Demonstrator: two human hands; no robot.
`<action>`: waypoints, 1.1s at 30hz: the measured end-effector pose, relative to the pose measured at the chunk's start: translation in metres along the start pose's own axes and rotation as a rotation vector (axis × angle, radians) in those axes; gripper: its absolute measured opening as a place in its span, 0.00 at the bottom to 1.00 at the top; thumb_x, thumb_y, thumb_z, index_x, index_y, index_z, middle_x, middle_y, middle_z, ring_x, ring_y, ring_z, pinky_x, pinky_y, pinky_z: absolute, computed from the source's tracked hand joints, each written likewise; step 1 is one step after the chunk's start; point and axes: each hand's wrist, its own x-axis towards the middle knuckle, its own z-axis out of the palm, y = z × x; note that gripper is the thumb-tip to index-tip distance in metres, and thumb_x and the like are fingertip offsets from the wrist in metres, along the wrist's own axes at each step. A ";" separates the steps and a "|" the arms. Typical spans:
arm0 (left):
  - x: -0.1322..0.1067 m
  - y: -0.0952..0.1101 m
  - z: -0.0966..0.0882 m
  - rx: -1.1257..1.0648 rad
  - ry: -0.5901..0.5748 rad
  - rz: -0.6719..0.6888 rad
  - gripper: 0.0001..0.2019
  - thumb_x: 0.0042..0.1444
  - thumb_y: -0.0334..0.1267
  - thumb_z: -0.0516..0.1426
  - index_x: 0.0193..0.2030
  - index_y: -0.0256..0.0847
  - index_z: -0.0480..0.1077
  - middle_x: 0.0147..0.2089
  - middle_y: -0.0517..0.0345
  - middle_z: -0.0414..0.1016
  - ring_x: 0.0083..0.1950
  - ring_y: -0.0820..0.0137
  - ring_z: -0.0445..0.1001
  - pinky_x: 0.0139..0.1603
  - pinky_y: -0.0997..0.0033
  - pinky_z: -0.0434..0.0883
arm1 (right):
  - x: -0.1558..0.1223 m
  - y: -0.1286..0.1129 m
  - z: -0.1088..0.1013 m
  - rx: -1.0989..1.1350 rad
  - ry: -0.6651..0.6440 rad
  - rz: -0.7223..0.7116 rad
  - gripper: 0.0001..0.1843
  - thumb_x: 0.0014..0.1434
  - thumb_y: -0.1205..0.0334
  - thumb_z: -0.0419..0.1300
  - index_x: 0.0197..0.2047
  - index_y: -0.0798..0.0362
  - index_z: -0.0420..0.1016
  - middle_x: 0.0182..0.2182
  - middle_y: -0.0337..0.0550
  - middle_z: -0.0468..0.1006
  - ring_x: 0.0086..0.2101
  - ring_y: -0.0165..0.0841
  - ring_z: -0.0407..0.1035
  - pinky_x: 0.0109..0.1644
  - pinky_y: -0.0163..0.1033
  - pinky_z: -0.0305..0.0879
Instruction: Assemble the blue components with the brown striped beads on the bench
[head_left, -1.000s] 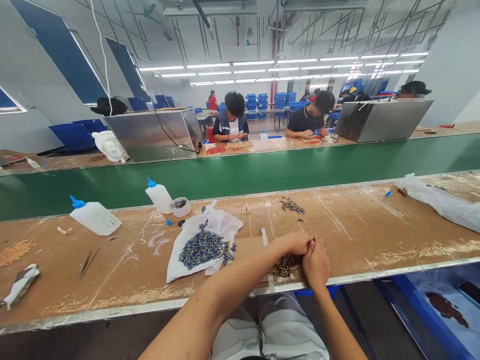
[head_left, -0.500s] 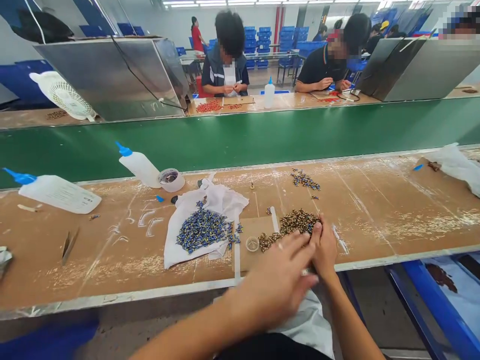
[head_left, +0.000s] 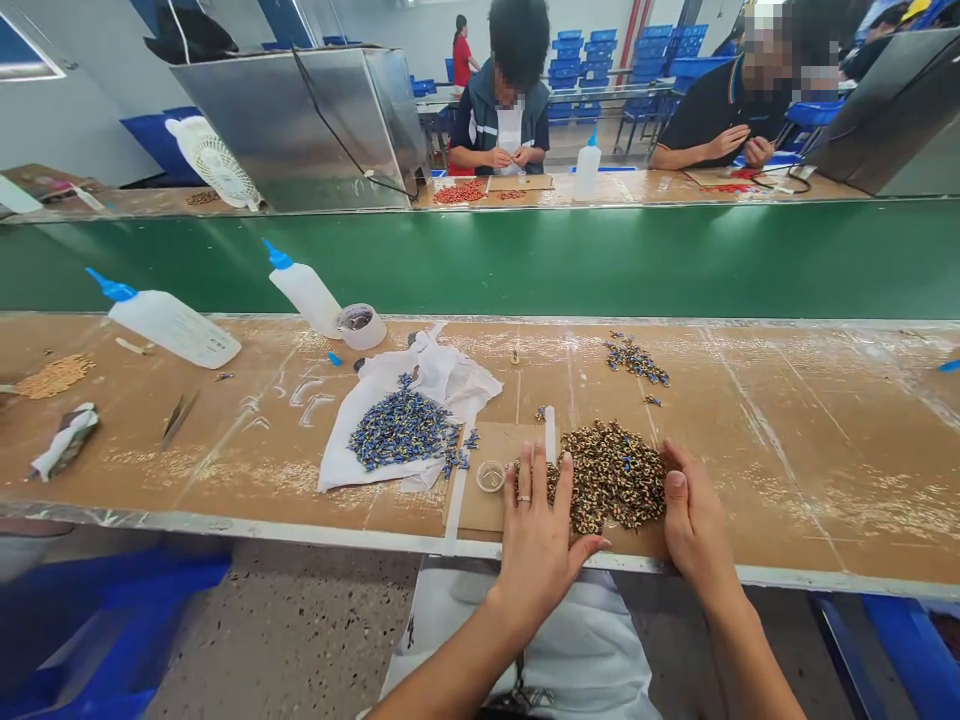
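A pile of small brass-and-dark metal pieces [head_left: 615,470] lies on the brown table between my two hands. My left hand [head_left: 536,520], with a ring on one finger, rests open at the pile's left side, fingers spread over some of the pieces. Against the pile's right edge stands my right hand [head_left: 694,515], its fingers stretched out and cupped along the side. Left of my left hand is a small clear round dish [head_left: 490,476] on a piece of cardboard [head_left: 487,512]. Beyond it, many small blue-and-yellow pieces [head_left: 401,430] are heaped on a white cloth [head_left: 337,465].
A smaller blue group of pieces [head_left: 637,360] lies behind the pile. Two blue-capped bottles [head_left: 176,328], a tape roll [head_left: 360,326] and tweezers [head_left: 178,420] are at left. Past the green strip [head_left: 480,260], people work at another table.
My left hand has moved from across the pile, near my right hand, to its left side. The pile is now more exposed. The view has shifted.
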 end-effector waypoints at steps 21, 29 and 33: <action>0.022 0.011 0.013 -0.067 0.094 -0.084 0.34 0.62 0.55 0.50 0.70 0.41 0.50 0.73 0.41 0.42 0.72 0.52 0.45 0.67 0.43 0.54 | 0.005 -0.005 -0.001 0.077 -0.073 -0.061 0.20 0.67 0.54 0.49 0.58 0.51 0.67 0.61 0.52 0.63 0.60 0.43 0.58 0.63 0.56 0.56; 0.022 0.006 0.012 -0.011 0.086 -0.211 0.33 0.61 0.55 0.50 0.69 0.41 0.53 0.73 0.36 0.40 0.72 0.45 0.40 0.65 0.38 0.52 | 0.023 -0.014 -0.007 -0.085 -0.199 -0.203 0.14 0.62 0.53 0.57 0.48 0.49 0.73 0.60 0.53 0.62 0.60 0.48 0.57 0.60 0.59 0.59; 0.023 0.012 0.014 -0.053 0.070 -0.211 0.32 0.62 0.54 0.49 0.69 0.41 0.53 0.73 0.37 0.39 0.72 0.45 0.41 0.66 0.38 0.52 | 0.028 -0.019 -0.008 -0.137 -0.216 -0.232 0.11 0.62 0.54 0.57 0.44 0.49 0.74 0.57 0.51 0.66 0.57 0.46 0.60 0.58 0.56 0.62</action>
